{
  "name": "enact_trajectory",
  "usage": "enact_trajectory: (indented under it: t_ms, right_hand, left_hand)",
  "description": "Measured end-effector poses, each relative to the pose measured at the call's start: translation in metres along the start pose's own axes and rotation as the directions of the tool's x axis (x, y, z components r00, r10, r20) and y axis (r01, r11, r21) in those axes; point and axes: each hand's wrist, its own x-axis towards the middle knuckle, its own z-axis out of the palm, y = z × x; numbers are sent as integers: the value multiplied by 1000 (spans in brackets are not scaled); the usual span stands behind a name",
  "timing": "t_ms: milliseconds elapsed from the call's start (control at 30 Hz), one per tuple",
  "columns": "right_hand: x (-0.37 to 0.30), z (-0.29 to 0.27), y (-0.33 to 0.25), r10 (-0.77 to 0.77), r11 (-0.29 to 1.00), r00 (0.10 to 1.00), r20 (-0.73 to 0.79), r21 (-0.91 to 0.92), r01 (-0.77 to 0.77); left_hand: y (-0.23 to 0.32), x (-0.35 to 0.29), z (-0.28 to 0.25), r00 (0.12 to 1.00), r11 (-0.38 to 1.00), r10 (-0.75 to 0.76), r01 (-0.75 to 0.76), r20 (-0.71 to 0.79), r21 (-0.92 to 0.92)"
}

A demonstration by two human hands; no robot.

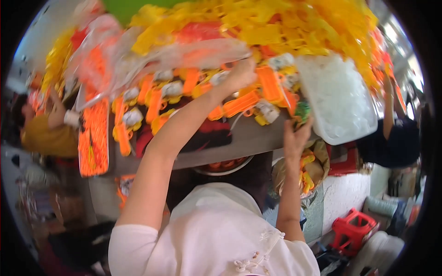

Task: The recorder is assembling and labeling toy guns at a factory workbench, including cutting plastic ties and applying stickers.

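Observation:
My left hand (243, 73) reaches across the table into the rows of orange and yellow plastic parts. Its fingers curl inward, and whatever they may grip is hidden. Closer to the table's front edge, my right hand (297, 133) has its fingers closed on a small green piece (302, 110) with orange beside it; its exact kind is too blurred to tell. Between my hands lie an orange oblong part (241, 104) and a white-and-yellow part (266, 111). More such white-and-yellow parts (132, 117) and orange parts (155, 104) spread out to the left.
Yellow plastic parts (304, 27) heap up at the back. A white tub (374, 120) of translucent pieces stands right; an orange-filled tray (107, 158) stands left. Below the table are a bag (279, 177) of parts and a metal basin (221, 173). People work at both sides.

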Motion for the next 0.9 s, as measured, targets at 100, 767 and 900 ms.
enact_trajectory:
  t_ms: [100, 767, 900]
  right_hand:
    - [13, -21, 29, 133, 990, 983, 130, 36, -139]
    - [-10, 30, -49, 43, 990, 978, 206, 125, -70]
    - [-53, 76, -100, 178, 909, 643, 745, 125, -397]
  left_hand:
    - [29, -45, -26, 1000, 997, -11, 12, 20, -75]
    - [-2, -384, -225, 801, 798, -598, 592, 24, 111]
    - [7, -394, -215, 814, 816, -577, 572, 67, 80]
